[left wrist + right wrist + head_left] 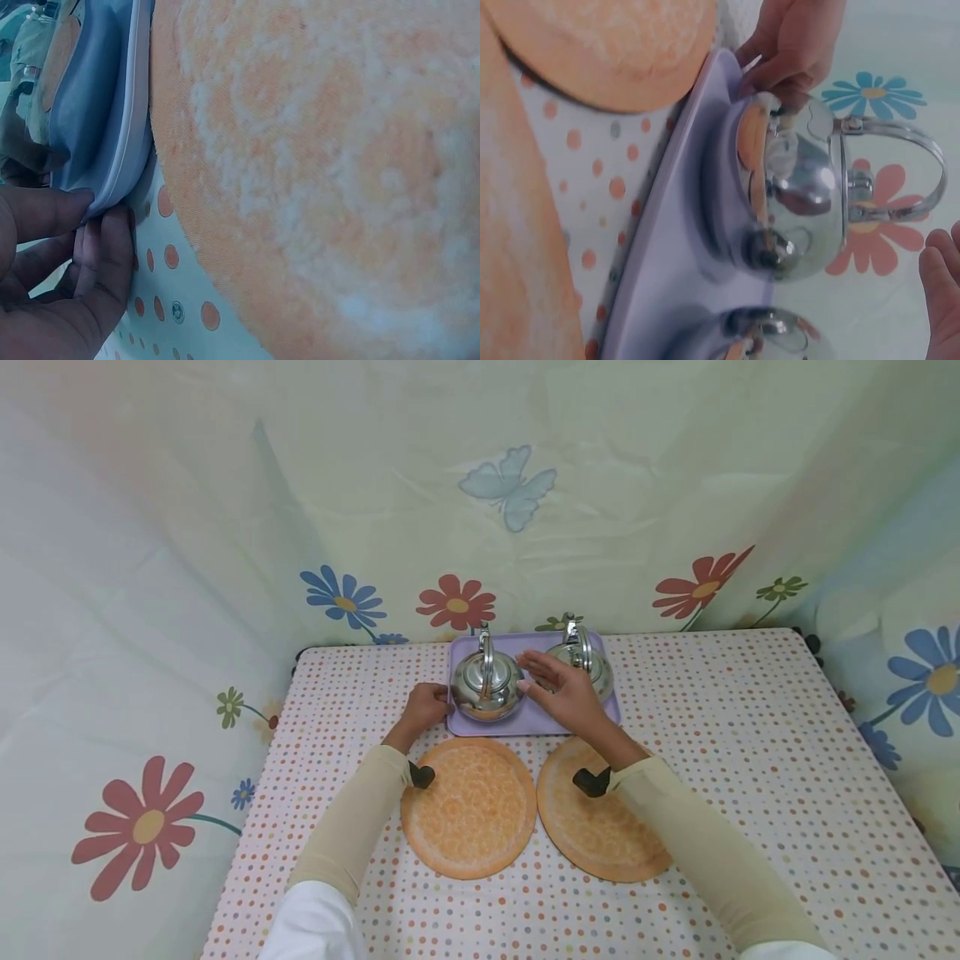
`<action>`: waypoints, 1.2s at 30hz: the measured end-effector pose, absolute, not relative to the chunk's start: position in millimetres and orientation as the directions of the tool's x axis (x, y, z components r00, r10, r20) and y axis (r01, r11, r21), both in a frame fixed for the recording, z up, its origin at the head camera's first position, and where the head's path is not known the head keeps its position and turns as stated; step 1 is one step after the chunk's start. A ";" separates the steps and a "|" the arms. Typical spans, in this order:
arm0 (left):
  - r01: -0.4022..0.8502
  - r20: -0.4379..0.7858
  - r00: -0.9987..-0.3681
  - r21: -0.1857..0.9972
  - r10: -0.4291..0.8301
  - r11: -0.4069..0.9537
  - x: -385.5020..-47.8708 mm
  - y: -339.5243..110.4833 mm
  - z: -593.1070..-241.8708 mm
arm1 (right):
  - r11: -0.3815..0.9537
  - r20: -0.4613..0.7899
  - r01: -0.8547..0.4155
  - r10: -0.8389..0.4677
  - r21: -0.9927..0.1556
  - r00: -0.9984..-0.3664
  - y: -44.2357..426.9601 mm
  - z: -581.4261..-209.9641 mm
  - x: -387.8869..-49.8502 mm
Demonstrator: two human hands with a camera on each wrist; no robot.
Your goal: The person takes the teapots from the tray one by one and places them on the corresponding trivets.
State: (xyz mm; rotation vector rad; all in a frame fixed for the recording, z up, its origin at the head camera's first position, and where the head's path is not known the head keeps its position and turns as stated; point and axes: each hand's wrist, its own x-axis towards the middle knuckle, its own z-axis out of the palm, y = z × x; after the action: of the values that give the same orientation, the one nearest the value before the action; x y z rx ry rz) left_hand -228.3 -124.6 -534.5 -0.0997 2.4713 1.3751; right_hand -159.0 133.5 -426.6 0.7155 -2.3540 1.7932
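A lavender tray (534, 723) carries two shiny metal kettles, the left kettle (472, 703) and the right kettle (603, 680), both with upright handles. My left hand (426, 703) pinches the tray's left rim, thumb on top and fingers beneath, as the left wrist view shows. Above the tray, my right hand (564, 693) has its fingers extended between the two kettles and partly covers the right one. In the right wrist view, its fingers (943, 289) are apart from the left kettle's arched handle (934, 169).
Two round orange-brown placemats, a left placemat (468, 810) and a right placemat (592, 827), lie side by side in front of the tray. A dotted cloth (750, 760) covers the table. Behind it hangs a flower-printed curtain (600, 543).
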 end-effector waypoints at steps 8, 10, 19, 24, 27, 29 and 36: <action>-0.185 -0.285 -0.953 0.812 0.099 0.554 -227.7 -126.3 -531.3 | 0.068 0.254 -0.283 -0.283 -0.957 -0.925 124.2 -431.8 -165.2; -0.180 -0.282 -0.954 0.807 0.100 0.562 -227.6 -126.3 -530.7 | 0.058 0.221 -0.245 -0.278 -0.968 -0.935 122.2 -433.7 -167.1; -0.194 -0.291 -0.952 0.813 0.095 0.550 -225.4 -122.8 -526.8 | 0.032 0.114 -0.128 -0.273 -0.991 -0.955 113.9 -437.2 -174.0; -0.191 -0.286 -0.954 0.806 0.085 0.561 -225.3 -123.2 -528.3 | 0.031 0.106 -0.121 -0.302 -0.992 -0.947 107.2 -437.6 -175.8; -0.190 -0.282 -0.956 0.807 0.083 0.559 -225.3 -123.3 -528.9 | 0.039 0.108 -0.126 -0.303 -0.991 -0.947 104.0 -437.9 -176.2; -0.194 -0.283 -0.956 0.808 0.079 0.557 -225.5 -122.5 -529.3 | 0.043 0.108 -0.127 -0.300 -0.991 -0.948 102.4 -437.7 -176.4; -0.206 -0.289 -0.955 0.808 0.067 0.553 -225.1 -120.9 -529.3 | 0.032 0.090 -0.104 -0.302 -0.994 -0.949 98.2 -438.6 -178.7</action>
State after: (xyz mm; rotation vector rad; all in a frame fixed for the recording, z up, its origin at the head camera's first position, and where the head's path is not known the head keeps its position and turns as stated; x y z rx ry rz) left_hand -225.1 -120.9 -529.3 -0.1152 2.5043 1.3580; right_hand -178.7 98.2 -438.6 0.4679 -2.3549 2.2447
